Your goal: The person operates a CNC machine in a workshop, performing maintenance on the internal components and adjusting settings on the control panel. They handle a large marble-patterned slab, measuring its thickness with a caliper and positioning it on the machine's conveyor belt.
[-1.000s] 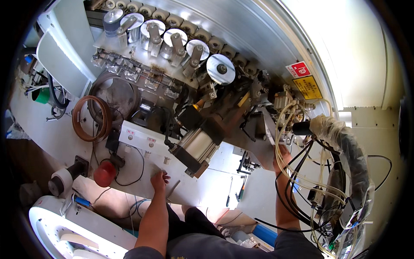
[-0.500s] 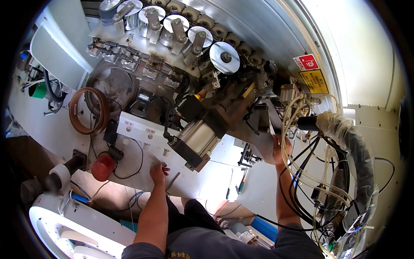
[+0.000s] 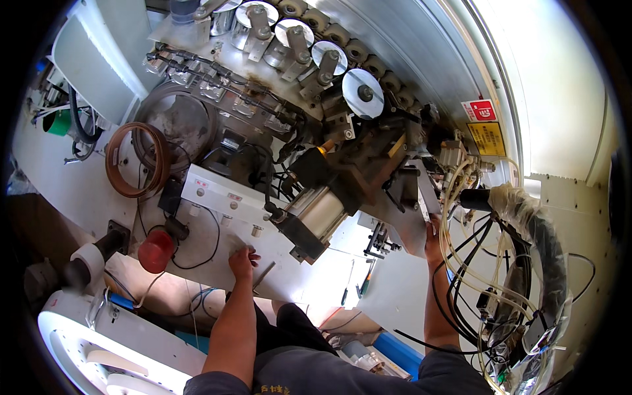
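My left hand (image 3: 243, 261) rests on the pale machine table (image 3: 296, 280), its fingers curled in and nothing visible in them. Beside it a thin metal rod (image 3: 264, 275) lies at the table's edge. Farther right, my right hand (image 3: 433, 242) is closed at the edge of a grey metal plate (image 3: 409, 227) on the machine; thin pale tubes (image 3: 447, 197) pass close by and its fingertips are partly hidden. Between my hands, a cylinder with black end blocks (image 3: 317, 216) slants over the table.
Rollers with shiny round discs (image 3: 363, 93) line the back. To the left are a brown ring-shaped coil (image 3: 135, 160), a red dome (image 3: 156, 251) and a white wheel-shaped housing (image 3: 85, 355). Black cables (image 3: 461, 289) loop beside my right forearm. Screwdriver-like tools (image 3: 364, 280) lie near the front edge.
The view has shifted slightly, so the machine appears a little farther right and lower. My right hand has come slightly lower along the plate's edge. My left hand stays in place.
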The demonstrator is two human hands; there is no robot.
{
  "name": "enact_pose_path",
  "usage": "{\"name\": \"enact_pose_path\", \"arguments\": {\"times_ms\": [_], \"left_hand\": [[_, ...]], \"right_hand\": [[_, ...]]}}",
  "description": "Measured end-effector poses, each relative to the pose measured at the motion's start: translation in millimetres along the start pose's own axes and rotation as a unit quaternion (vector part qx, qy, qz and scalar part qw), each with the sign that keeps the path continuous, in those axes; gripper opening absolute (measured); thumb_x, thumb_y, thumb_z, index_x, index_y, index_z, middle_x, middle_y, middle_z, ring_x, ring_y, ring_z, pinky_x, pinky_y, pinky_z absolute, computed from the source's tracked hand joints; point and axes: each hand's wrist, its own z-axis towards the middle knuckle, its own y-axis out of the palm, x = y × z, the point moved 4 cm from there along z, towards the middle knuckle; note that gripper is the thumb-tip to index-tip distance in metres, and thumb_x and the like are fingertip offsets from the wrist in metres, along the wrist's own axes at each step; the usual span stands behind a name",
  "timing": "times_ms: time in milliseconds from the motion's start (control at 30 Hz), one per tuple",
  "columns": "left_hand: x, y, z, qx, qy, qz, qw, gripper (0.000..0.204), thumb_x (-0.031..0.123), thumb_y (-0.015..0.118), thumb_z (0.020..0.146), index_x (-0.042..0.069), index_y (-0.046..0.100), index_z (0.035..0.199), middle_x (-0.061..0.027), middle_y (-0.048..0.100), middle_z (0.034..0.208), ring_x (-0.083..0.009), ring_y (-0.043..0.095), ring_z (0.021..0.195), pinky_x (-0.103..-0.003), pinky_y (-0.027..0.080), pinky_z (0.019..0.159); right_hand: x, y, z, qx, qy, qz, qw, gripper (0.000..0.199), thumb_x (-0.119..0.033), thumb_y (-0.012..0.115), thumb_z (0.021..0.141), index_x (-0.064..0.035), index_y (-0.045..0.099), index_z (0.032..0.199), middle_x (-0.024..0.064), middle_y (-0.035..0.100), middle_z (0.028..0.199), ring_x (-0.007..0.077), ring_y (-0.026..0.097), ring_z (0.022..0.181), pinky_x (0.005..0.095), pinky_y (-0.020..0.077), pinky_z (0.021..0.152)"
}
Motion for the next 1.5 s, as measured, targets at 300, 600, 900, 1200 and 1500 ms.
{"name": "enact_pose_path", "arguments": {"times_ms": [300,600,900,1200,1500], "left_hand": [[2.8,1.9,-0.9,-0.007,-0.004,0.004,1.000,0.024,0.017,0.055,0.088,-0.005,0.064,0.084,-0.0114,0.067,0.076,-0.0211,0.067,0.054,-0.028,0.043,0.036],[-0.3,0.8,1.5,-0.008,0.007,0.019,1.000,0.026,0.017,0.052,0.088,-0.005,0.065,0.085,-0.0115,0.067,0.075,-0.0207,0.067,0.055,-0.027,0.044,0.036],[-2.0,-0.3,5.8,-0.019,0.001,0.029,0.999,0.028,0.020,0.052,0.088,-0.004,0.065,0.083,-0.0117,0.067,0.074,-0.0197,0.067,0.054,-0.027,0.045,0.036],[-3.8,-5.6,8.5,-0.119,0.032,0.039,0.992,0.022,0.019,0.055,0.087,-0.002,0.062,0.084,-0.0111,0.065,0.071,-0.0213,0.061,0.051,-0.027,0.042,0.037],[-91.6,-7.5,-140.1,0.104,0.358,0.660,0.652,0.049,0.030,0.065,0.079,0.007,0.057,0.122,-0.0099,0.033,0.144,-0.0306,0.035,0.131,-0.048,0.036,0.103]], "right_hand": [[29.6,6.1,-9.5,0.012,0.112,0.060,0.992,0.029,-0.012,0.060,0.089,-0.0010,0.063,0.116,0.0149,0.070,0.102,0.0238,0.067,0.095,0.0327,0.0507,0.081],[17.7,3.6,-5.0,0.009,0.089,0.019,0.996,0.029,-0.017,0.060,0.091,-0.0002,0.064,0.114,0.0190,0.068,0.095,0.0269,0.067,0.089,0.0347,0.0508,0.077],[-1.9,3.2,-2.8,0.017,0.011,-0.031,0.999,0.029,-0.009,0.059,0.089,-0.0020,0.061,0.117,0.0184,0.067,0.108,0.0323,0.065,0.095,0.0385,0.0508,0.082],[-109.4,32.7,-218.7,-0.123,-0.043,0.016,0.991,0.062,-0.006,0.065,0.079,-0.0001,0.043,0.136,0.0215,0.046,0.134,0.0369,0.046,0.123,0.0420,0.0371,0.105],[44.5,39.0,-705.6,-0.332,0.234,0.232,0.884,0.042,-0.016,0.060,0.085,-0.0031,0.056,0.125,0.0208,0.051,0.130,0.0382,0.047,0.123,0.0433,0.0390,0.104]]}}
